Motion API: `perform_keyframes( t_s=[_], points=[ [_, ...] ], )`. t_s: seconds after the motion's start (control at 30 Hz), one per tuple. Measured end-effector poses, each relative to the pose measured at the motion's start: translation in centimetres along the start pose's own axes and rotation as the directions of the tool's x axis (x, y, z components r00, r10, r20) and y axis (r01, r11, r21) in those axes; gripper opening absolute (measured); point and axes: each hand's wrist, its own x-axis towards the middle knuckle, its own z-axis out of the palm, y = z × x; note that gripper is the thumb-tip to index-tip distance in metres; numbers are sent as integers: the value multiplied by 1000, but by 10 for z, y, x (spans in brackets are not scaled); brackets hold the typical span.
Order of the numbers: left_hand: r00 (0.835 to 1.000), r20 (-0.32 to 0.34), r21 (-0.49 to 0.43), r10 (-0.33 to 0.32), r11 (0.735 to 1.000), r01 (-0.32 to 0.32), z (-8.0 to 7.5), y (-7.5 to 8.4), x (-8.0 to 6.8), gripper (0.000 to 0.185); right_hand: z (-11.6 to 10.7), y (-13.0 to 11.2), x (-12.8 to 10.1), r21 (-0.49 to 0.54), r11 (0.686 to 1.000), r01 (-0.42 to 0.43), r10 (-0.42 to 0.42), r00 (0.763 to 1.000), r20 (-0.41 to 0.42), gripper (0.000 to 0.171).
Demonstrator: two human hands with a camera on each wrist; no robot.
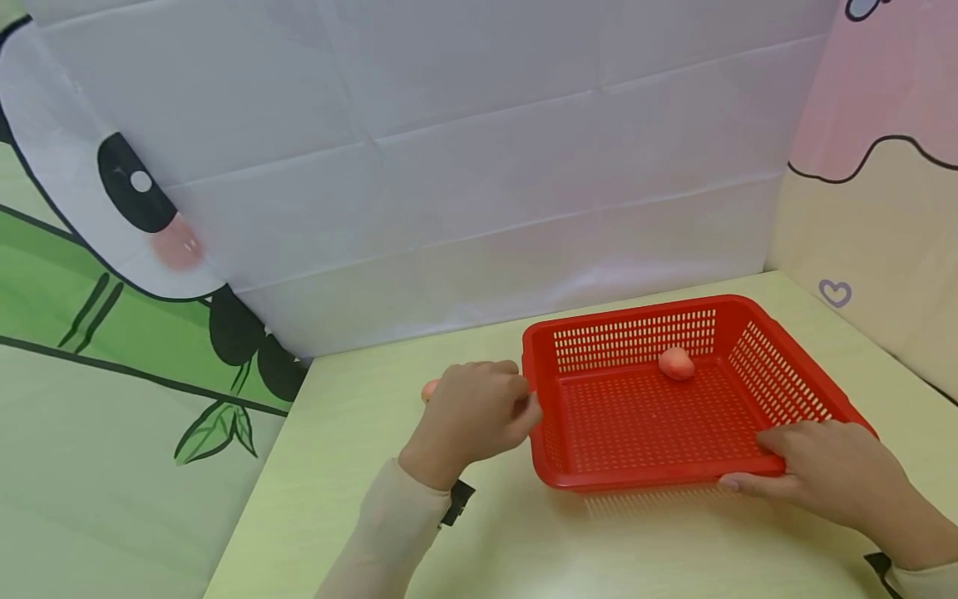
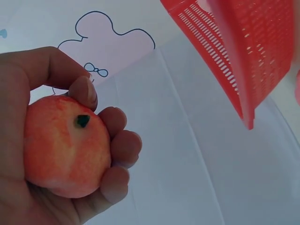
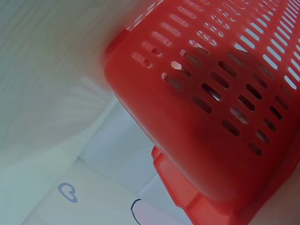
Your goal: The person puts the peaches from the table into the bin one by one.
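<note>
My left hand (image 1: 475,412) curls round an orange-red peach (image 2: 68,145) with a small dark-green stem nub, most visible in the left wrist view. From the head, the back of the hand hides this peach. That hand is just left of a red plastic basket (image 1: 550,478) with slotted walls. Inside the basket, a pinkish peach (image 1: 677,363) lies near the far wall. My right hand (image 1: 841,474) grips the basket's near rim toward the right corner, thumb outside and fingers over the edge. Its fingers show dimly through the slots in the right wrist view.
Beyond my left hand, part of another pinkish-orange fruit (image 1: 429,390) shows; the hand covers the remainder. Everything stands on a pale yellow-green table (image 1: 359,466). A white printed sheet (image 1: 449,183) hangs along the back, and a cream and pink one (image 1: 883,233) borders the right side.
</note>
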Motion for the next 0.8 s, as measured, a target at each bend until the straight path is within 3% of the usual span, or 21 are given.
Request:
perform_keyframes(
  t_s=[0.17,0.3,0.5,0.63,0.7,0.8],
  points=[
    [1000,4,-43,26,999,-26,-6,5,10,42,0,0,-1,1,1000,-1,1,1000,-3,53],
    [995,-63,-56,76,995,-79,-6,7,16,42,0,0,-2,4,1000,-1,1,1000,-7,52],
    [961,-222,-26,163,985,-173,-1,7,27,39,-1,-1,-1,3,1000,2,-2,1000,-7,53],
    [934,-293,-38,204,974,-224,2,7,37,36,-1,-1,-1,-1,1000,5,-5,1000,-16,53],
    [928,-309,-64,211,968,-241,5,5,44,34,-2,-1,-1,-3,1000,5,-5,1000,-16,53],
    [934,-295,-99,201,966,-239,11,4,53,33,-2,-1,-1,-2,1000,4,-4,1000,-11,53]
  ],
)
